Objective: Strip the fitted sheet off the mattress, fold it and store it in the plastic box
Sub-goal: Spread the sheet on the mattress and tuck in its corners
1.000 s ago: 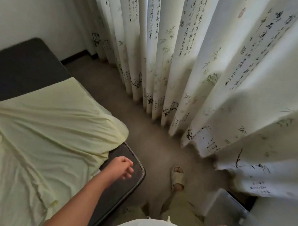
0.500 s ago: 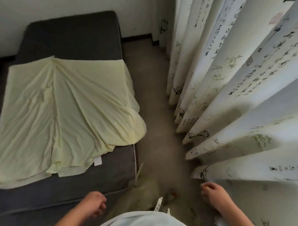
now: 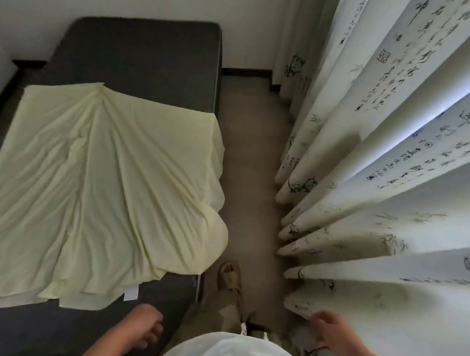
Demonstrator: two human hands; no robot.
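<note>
The pale yellow fitted sheet [image 3: 107, 185] lies rumpled on the dark mattress [image 3: 142, 60], its left side cut off. The left grip [image 3: 144, 327] hangs loosely curled, empty; the right grip [image 3: 329, 330], blurred, is relaxed beside the curtain [image 3: 376, 184].

The fitted sheet [image 3: 107, 185] runs off the left edge — so does the mattress [image 3: 139, 60] under it. My left hand [image 3: 144, 327] and right hand [image 3: 329, 332] are blurred; whether the right one touches the curtain [image 3: 389, 184] I cannot tell. The print on the white tag [image 3: 130, 293] is too small to read.
</note>
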